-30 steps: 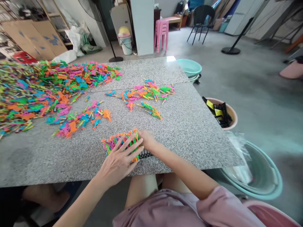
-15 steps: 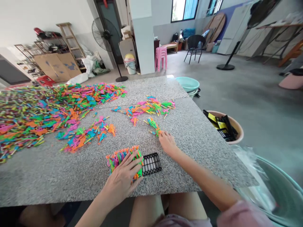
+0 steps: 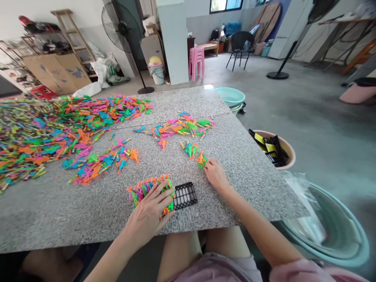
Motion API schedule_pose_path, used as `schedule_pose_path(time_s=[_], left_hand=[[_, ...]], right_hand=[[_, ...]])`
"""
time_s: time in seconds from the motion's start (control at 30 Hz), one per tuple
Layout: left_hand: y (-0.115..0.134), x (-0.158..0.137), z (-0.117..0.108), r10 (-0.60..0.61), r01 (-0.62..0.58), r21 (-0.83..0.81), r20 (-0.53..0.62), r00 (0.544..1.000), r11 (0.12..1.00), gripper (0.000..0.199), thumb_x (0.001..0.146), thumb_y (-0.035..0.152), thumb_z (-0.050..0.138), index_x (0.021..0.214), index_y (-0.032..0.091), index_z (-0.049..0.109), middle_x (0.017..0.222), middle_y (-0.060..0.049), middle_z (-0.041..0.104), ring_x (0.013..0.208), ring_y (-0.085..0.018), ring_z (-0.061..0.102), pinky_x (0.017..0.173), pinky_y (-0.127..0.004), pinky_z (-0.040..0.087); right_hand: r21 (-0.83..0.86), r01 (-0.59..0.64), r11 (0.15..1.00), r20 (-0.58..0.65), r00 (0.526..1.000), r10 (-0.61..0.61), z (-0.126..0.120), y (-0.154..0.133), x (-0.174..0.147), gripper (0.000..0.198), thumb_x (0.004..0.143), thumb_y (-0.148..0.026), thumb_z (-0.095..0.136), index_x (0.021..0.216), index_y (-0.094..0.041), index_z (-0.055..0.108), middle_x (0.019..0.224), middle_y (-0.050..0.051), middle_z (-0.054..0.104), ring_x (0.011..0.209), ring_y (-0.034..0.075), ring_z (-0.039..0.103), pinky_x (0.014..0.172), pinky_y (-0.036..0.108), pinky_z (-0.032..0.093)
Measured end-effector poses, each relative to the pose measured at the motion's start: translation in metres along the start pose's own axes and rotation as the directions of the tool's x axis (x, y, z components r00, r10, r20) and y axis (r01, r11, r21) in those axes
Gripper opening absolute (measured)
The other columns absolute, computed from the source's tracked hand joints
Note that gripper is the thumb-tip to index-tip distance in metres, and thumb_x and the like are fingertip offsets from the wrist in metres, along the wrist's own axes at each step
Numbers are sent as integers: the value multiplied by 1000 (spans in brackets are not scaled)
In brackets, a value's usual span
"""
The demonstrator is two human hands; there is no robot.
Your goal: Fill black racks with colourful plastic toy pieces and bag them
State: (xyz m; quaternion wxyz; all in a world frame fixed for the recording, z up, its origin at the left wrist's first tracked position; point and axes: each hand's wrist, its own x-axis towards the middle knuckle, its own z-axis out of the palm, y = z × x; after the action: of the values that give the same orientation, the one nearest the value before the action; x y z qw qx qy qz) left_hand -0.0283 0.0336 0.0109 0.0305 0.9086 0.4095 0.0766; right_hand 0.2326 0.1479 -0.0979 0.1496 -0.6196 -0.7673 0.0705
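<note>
My left hand lies over a tight row of small bright plastic toys in pink, green, blue and orange. Its fingers are stretched out across the row's right end, the thumb on the near side. From under that row a black plastic grid rack sticks out to the right, its bare cells showing. My right hand is closed, fingertips pinching the edge of a green and orange plastic toy at the tabletop. Touching or close beside it lies a small bunch of green and blue toys.
A big heap of mixed plastic toys covers the left of the speckled stone table. Smaller piles lie at the middle back and left centre. Right of the table stand a tub with black racks and a green basket.
My right hand has drawn back slightly toward me and right, bringing a green and orange toy away from the small bunch. The left hand stays on the row. The camera view has shifted slightly.
</note>
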Motion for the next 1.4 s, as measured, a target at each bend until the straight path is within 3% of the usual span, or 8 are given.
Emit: schedule_pose_path(time_s=[0.2, 0.43, 0.57, 0.63, 0.73, 0.83, 1.13, 1.4], left_hand=[[-2, 1, 1, -5, 5, -38, -4, 1000, 999, 19, 94, 29, 56, 108, 20, 65, 136, -7, 61, 144, -31, 35, 115, -55, 36], [3, 1, -2, -44, 45, -55, 10, 999, 997, 19, 94, 26, 57, 110, 19, 65, 138, -6, 60, 145, -30, 33, 117, -54, 35], [1, 1, 2, -35, 36, -49, 7, 999, 998, 21, 94, 27, 57, 113, 19, 64, 140, -5, 58, 146, -30, 30, 118, -54, 32], [1, 1, 3, -31, 32, -48, 9, 999, 998, 24, 94, 28, 57, 116, 20, 63, 141, -5, 58, 146, -30, 30, 118, -54, 33], [1, 0, 2, -37, 38, -52, 16, 999, 998, 31, 95, 28, 56, 126, 21, 59, 142, -5, 56, 145, -30, 31, 118, -54, 33], [1, 0, 1, -38, 39, -68, 16, 999, 997, 32, 95, 27, 56, 127, 22, 57, 144, -4, 55, 146, -29, 30, 118, -53, 32], [0, 0, 5, -38, 36, -99, -18, 999, 994, 32, 94, 26, 57, 126, 20, 58, 141, -6, 57, 147, -29, 28, 119, -53, 30], [5, 2, -1, -86, 87, -148, 13, 996, 985, 62, 92, 37, 61, 147, 21, 38, 148, -10, 50, 147, -31, 26, 117, -54, 33]], right_hand=[[-106, -97, 990, 15, 995, 99, -15, 20, -4, 27, 92, -21, 53, 115, -12, 63, 130, 20, 51, 116, 31, 49, 91, 40, 43], [165, -156, 974, 74, 987, 146, -20, 12, -7, 14, 85, -10, 50, 84, -13, 63, 97, 14, 65, 83, 21, 63, 76, 32, 48], [714, -303, 631, 171, 950, 262, -11, -22, -53, 20, 81, -30, 60, 96, -20, 50, 80, 1, 64, 57, 15, 63, 57, 30, 52], [874, -301, 382, 264, 953, 148, 0, -52, -79, 29, 79, -34, 62, 100, -23, 45, 83, 0, 66, 54, 15, 64, 52, 29, 54], [915, -336, 224, 347, 938, -9, 17, -92, -103, 24, 81, -37, 59, 95, -24, 45, 70, -2, 66, 57, 17, 68, 58, 31, 58], [897, -331, 292, 346, 938, 0, 20, -106, -103, 21, 81, -37, 60, 94, -23, 51, 67, -2, 68, 61, 19, 71, 59, 30, 58], [647, -165, 744, 290, 956, -39, 4, -90, -83, 8, 79, -28, 68, 80, -20, 66, 67, -1, 69, 58, 15, 62, 55, 23, 43], [223, 31, 974, 403, 907, -121, -18, -118, -81, 22, 88, -20, 55, 107, -15, 62, 89, 14, 74, 81, 26, 70, 65, 28, 42]])
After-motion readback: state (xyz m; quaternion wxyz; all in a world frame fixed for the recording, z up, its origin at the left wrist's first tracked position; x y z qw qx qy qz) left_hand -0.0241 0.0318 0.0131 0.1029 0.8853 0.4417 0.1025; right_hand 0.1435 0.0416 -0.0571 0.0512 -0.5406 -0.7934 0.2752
